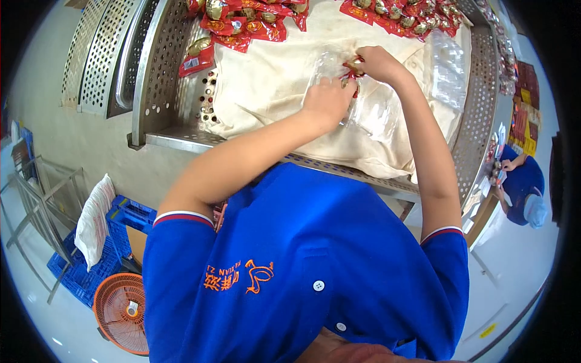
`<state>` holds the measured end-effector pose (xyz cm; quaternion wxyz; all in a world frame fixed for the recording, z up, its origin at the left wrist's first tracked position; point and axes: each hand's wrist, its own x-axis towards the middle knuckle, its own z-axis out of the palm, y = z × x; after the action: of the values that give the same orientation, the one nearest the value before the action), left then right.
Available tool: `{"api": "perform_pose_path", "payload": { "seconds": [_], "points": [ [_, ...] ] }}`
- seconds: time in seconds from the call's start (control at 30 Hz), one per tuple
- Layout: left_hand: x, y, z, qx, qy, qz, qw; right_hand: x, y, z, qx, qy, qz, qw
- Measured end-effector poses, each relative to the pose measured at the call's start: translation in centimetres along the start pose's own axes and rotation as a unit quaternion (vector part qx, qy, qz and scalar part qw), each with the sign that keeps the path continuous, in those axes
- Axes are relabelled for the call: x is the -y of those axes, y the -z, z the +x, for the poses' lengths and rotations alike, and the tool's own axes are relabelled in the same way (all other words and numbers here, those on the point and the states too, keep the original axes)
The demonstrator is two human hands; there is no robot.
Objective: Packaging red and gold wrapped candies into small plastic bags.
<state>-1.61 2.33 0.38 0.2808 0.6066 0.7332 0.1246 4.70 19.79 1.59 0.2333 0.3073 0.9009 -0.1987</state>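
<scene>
My left hand [327, 103] has its fingers closed around a small red and gold packet [350, 84], mostly hidden by the fingers. Just above it, my right hand [380, 63] grips another red and gold packet [355, 65]. Both hands are over a clear plastic tray [379, 113] lying on a cream cloth [263, 86]. Farther up the cloth are two heaps of red foil packets with gold, round contents, one at the left [247, 25] and one at the right [404, 16]. A single packet [197, 56] lies at the left edge of the cloth.
More clear plastic trays [447, 72] rest at the cloth's right side. A raised perforated metal rim [159, 68] bounds the work table. An orange fan [122, 313], blue pallets [86, 267] and a white sack [95, 222] stand at left. Another person [522, 186] works at far right.
</scene>
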Motion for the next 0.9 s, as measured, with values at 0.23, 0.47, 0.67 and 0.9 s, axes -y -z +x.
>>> {"api": "perform_pose_path", "payload": {
  "seconds": [0.23,0.47,0.67,0.9],
  "points": [
    [3.3,1.3,1.7,0.005,-0.046,0.044,0.998,-3.3,-1.4,-2.6,0.095,-0.144,0.260,0.950],
    [3.2,-0.3,2.0,-0.051,-0.063,-0.018,0.997,-0.4,-5.5,-5.9,0.110,-0.153,0.339,0.922],
    [2.5,-0.6,2.2,-0.012,-0.056,-0.028,0.998,1.2,0.1,-5.8,0.047,-0.072,-0.040,0.996],
    [2.9,-1.0,2.1,-0.053,-0.060,-0.179,0.981,18.0,-0.1,3.9,-0.280,0.364,-0.061,0.886]
  ]
}}
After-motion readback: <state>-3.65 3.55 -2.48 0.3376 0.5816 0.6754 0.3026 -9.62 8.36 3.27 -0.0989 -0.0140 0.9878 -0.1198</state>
